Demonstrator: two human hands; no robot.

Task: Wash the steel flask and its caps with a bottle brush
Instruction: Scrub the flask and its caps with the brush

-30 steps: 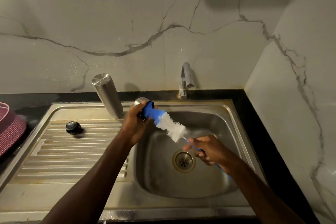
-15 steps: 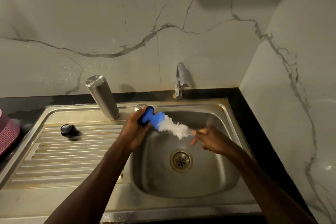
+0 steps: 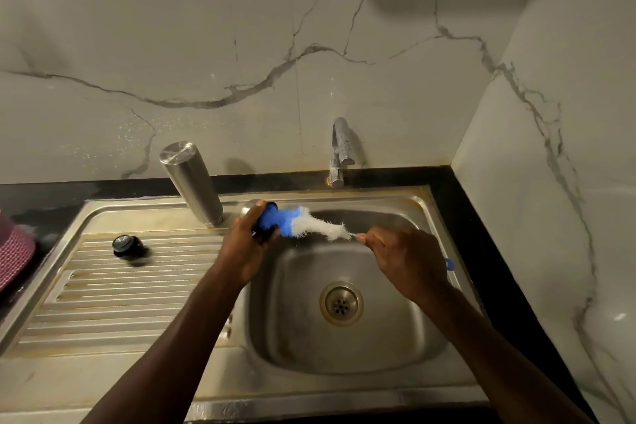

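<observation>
Inverted steel flask (image 3: 192, 182), brush (image 3: 303, 224) in cap (image 3: 253, 213)

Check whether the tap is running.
Off, as far as the picture shows: no stream falls from the tap spout, and the sink basin under it shows no splash around the drain.

Pale marble-look walls (image 3: 241, 45) with grey veins meet in a corner on the right, where a second wall (image 3: 557, 182) runs toward me. A dark shadow sits high on the back wall. A black counter (image 3: 481, 217) frames a steel sink (image 3: 344, 403) with a ribbed drainboard (image 3: 120, 299) at its left. A chrome tap (image 3: 340, 151) stands behind the basin, a round drain (image 3: 341, 303) at its bottom. The light is dim and warm.
</observation>
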